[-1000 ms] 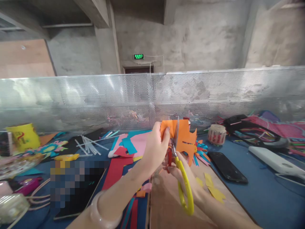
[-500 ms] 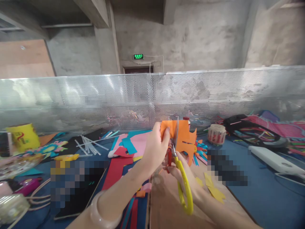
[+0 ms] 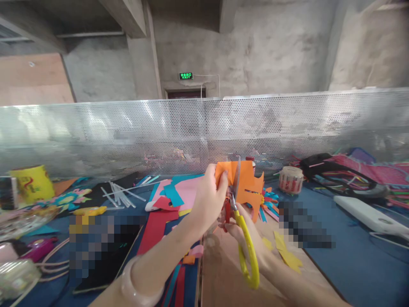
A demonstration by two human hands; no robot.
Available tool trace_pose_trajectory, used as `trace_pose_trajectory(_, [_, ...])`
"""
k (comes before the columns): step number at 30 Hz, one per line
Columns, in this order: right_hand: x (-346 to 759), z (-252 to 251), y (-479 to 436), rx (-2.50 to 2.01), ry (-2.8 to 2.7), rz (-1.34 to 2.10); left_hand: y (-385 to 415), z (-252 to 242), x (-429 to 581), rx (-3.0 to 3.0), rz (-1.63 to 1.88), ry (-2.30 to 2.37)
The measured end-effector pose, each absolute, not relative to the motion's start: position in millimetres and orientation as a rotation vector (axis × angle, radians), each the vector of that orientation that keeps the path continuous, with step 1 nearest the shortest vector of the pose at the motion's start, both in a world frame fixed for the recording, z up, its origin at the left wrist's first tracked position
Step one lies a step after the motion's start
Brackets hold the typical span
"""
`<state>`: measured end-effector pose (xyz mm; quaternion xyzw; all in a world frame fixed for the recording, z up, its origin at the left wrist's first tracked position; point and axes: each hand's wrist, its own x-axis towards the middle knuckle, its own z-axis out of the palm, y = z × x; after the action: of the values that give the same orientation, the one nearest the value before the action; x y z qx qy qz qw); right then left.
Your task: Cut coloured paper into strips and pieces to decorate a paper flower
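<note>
My left hand point(image 3: 209, 194) pinches the left part of an orange sheet of paper point(image 3: 247, 177) between thumb and fingers. The sheet's right side has jagged, cut edges. Below it, my right hand point(image 3: 244, 232) grips scissors point(image 3: 247, 256) that have one yellow handle loop and a red part near the other fingers. One blade lies upright in front of the orange paper. How far the blades are apart is hard to make out. Some right-hand fingers are hidden behind the scissors. Yellow paper scraps point(image 3: 286, 251) lie on the brown board point(image 3: 230, 273) beneath.
Red paper point(image 3: 153, 234) and blue paper point(image 3: 174, 194) lie left of the board. Further left are white glue sticks point(image 3: 119, 196), a dark tablet-like slab point(image 3: 105, 264) and a yellow container point(image 3: 32, 183). A can point(image 3: 290, 180) and a white device point(image 3: 370, 215) stand right. A perforated metal screen point(image 3: 271, 128) closes off the back.
Both hands, the paper and the scissors stay almost exactly where they were. The view has shifted by only a few pixels.
</note>
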<state>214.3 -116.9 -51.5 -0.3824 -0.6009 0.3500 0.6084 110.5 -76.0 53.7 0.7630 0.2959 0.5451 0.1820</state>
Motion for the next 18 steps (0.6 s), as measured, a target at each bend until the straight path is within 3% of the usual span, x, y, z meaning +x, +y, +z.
trace_pose_trajectory(18, [208.2,-31.9,-131.6,-0.890,-1.348,0.874,-74.9,51.5,110.9,2.124,1.530,0.788])
